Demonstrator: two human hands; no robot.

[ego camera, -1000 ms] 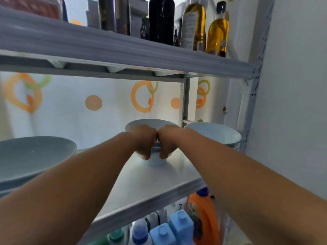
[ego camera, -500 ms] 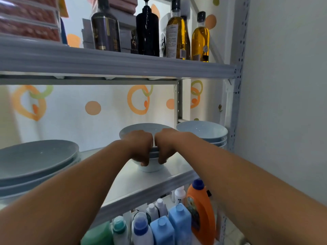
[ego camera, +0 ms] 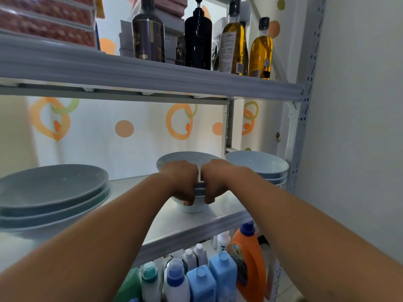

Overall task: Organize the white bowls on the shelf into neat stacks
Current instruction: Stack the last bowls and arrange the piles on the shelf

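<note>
Middle shelf [ego camera: 178, 223], pale grey: plate stack [ego camera: 52, 188] at left, centre bowl stack [ego camera: 193, 207] near mid-shelf, right bowl stack [ego camera: 257, 165] at right end

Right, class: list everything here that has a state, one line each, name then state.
middle bowl stack: nested, upright, gripped at near rim by both hands
left hand: curled over its rim
right hand: curled over its rim
right bowl stack: nested, upright, untouched
plates: stacked, untouched
oil bottles: upright, capped

White bowls [ego camera: 192, 159] seemingly bluish in shade, orange-ringed backdrop [ego camera: 178, 124], orange bottle [ego camera: 247, 256]
</note>
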